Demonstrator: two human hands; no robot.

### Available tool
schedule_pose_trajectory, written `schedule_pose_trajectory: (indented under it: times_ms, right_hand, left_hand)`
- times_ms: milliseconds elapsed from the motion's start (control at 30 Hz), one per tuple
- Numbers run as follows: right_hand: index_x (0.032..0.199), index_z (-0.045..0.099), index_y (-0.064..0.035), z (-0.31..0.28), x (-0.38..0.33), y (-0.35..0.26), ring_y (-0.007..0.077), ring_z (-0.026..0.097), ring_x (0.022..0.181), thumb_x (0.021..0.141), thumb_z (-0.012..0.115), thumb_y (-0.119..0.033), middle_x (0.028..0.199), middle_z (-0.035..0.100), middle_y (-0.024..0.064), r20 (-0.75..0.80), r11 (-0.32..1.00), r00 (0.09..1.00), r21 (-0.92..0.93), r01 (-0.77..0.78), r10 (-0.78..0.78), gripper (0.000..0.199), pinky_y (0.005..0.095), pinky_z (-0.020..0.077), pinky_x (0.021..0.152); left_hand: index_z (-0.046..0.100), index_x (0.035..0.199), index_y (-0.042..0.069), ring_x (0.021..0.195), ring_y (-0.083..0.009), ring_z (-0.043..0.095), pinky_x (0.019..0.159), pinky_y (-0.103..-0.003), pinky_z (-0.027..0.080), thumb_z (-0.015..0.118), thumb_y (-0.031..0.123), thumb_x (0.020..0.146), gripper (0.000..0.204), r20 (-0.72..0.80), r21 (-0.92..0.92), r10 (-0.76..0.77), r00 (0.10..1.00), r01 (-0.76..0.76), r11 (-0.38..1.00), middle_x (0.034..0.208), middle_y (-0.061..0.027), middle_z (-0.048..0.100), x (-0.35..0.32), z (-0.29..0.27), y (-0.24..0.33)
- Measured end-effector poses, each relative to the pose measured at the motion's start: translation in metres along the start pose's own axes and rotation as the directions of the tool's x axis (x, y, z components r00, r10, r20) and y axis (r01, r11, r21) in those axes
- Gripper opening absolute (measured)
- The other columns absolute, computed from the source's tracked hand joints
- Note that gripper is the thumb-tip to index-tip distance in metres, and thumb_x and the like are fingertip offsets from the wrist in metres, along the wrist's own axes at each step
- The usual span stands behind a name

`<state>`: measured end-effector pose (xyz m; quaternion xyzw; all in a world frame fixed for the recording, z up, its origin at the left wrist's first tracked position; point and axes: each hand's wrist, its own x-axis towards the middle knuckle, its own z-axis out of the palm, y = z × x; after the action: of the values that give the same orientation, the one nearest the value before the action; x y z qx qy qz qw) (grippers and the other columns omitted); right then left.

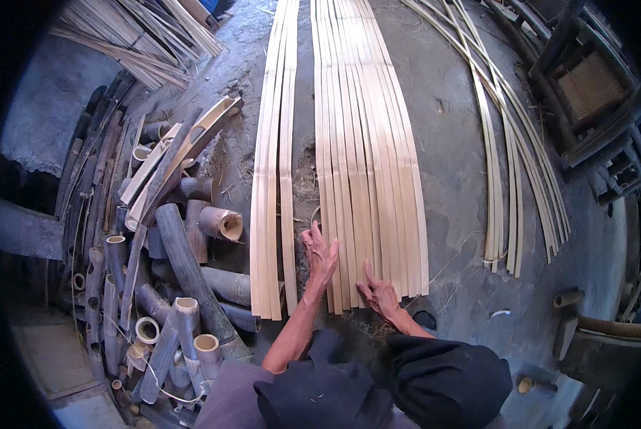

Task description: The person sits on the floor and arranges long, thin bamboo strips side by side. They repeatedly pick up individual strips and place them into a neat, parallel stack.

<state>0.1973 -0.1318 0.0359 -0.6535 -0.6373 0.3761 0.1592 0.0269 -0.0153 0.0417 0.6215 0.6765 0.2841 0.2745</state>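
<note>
Long pale bamboo strips lie side by side on the floor in front of me, in a wide group [367, 186] and a narrower group [267, 214] to its left. My left hand [321, 256] is at the left edge of the wide group, beside the gap between the two. Its fingers point away from me and stand apart, and I see nothing held in them. Over the near ends of the wide group, my right hand [382, 296] rests on the strips with one finger stretched forward. No object shows in that hand either; its other fingers are partly hidden.
Cut bamboo pieces [192, 207] are heaped at the left. Thin curved strips [510, 143] lie to the right, tied near one end. A bundle of split strips [145, 43] is at the far left, and dark wooden furniture [585, 86] stands at the far right.
</note>
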Motion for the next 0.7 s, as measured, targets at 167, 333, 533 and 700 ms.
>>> schedule_pose_trajectory:
  times_ms: [167, 333, 533, 700]
  right_hand:
    - [0.150, 0.026, -0.0135, 0.001, -0.001, -0.001, 0.0327, 0.051, 0.053, 0.091, 0.064, -0.032, 0.060, 0.050, 0.0190, -0.029, 0.999, 0.999, 0.032, -0.026, 0.027, 0.073, 0.0430, 0.0422, 0.053]
    - [0.151, 0.025, -0.0121, -0.008, -0.004, -0.023, 0.0307, 0.056, 0.061, 0.087, 0.067, -0.035, 0.068, 0.055, 0.0177, -0.023, 0.985, 0.993, 0.131, -0.116, 0.120, 0.080, 0.0410, 0.0449, 0.057]
    - [0.149, 0.027, -0.0090, -0.004, 0.001, -0.031, 0.0365, 0.067, 0.093, 0.087, 0.064, -0.033, 0.101, 0.067, 0.0250, -0.013, 0.966, 0.984, 0.194, -0.172, 0.178, 0.077, 0.0420, 0.0518, 0.078]
    - [0.147, 0.035, -0.0100, 0.000, 0.002, -0.030, 0.0221, 0.069, 0.088, 0.088, 0.066, -0.028, 0.097, 0.069, 0.0159, -0.019, 0.885, 0.996, 0.460, -0.070, 0.088, 0.068, 0.0344, 0.0528, 0.077]
  left_hand:
    - [0.026, 0.141, -0.008, 0.114, -0.0418, 0.045, 0.099, -0.050, 0.037, 0.067, 0.015, 0.079, 0.078, 0.187, -0.169, -0.100, 0.977, 0.132, 0.977, 0.124, -0.0313, 0.043, -0.012, -0.011, 0.004]
    - [0.032, 0.137, -0.005, 0.100, -0.0328, 0.061, 0.088, -0.042, 0.049, 0.069, 0.015, 0.080, 0.071, 0.200, -0.290, -0.149, 0.968, 0.204, 0.935, 0.114, -0.0257, 0.059, -0.013, -0.012, -0.007]
    - [0.038, 0.128, -0.004, 0.084, -0.0199, 0.066, 0.072, -0.034, 0.055, 0.071, 0.014, 0.082, 0.059, 0.376, -0.477, -0.296, 0.878, 0.458, 0.750, 0.102, -0.0168, 0.066, -0.013, -0.015, -0.003]
    - [0.037, 0.129, -0.004, 0.086, -0.0199, 0.066, 0.073, -0.034, 0.057, 0.070, 0.008, 0.084, 0.057, 0.437, -0.659, -0.294, 0.850, 0.525, 0.538, 0.103, -0.0167, 0.066, -0.015, -0.005, -0.012]
